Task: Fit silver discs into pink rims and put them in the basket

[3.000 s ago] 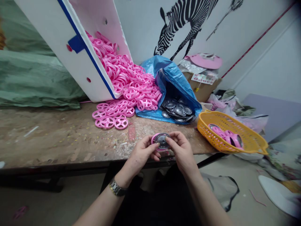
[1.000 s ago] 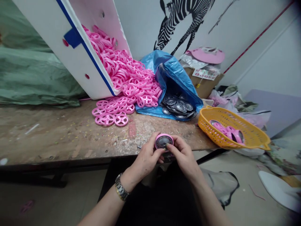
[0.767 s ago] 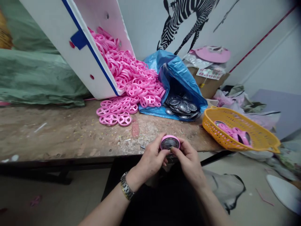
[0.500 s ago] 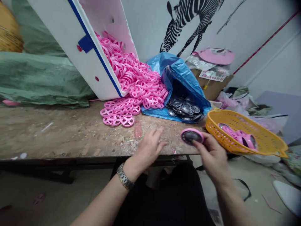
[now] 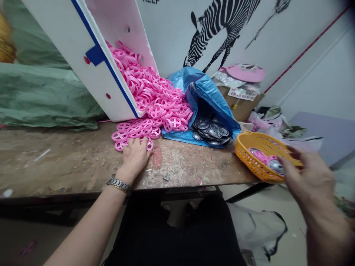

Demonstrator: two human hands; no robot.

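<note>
My left hand (image 5: 135, 157) rests at the near edge of a spread of pink spoked plastic wheels (image 5: 120, 136), fingers apart and fingertips over one of them. The hand partly covers the nearest wheels. Blurred by motion, my right hand (image 5: 312, 181) is over the right end of a yellow perforated basket (image 5: 249, 162), thumb and fingers apart with nothing visible between them. Inside the basket lie several pink wheels fitted with dark or silvery discs (image 5: 276, 166). Loose grey discs (image 5: 213, 131) spill from the mouth of a blue plastic bag (image 5: 215, 96).
A white foam box (image 5: 111, 85) lies tipped, with a heap of pink wheels (image 5: 155, 90) pouring out. Green wrapped bundles (image 5: 47, 96) lie left. Behind the basket are a cardboard box (image 5: 241, 105) with a pink visor (image 5: 245, 72) and plastic bags. The worn wooden table (image 5: 83, 162) ends before my lap.
My left hand has moved left onto the pink wheels. My right hand has gone right to the basket, and the wheel with a dark disc is out of its fingers.
</note>
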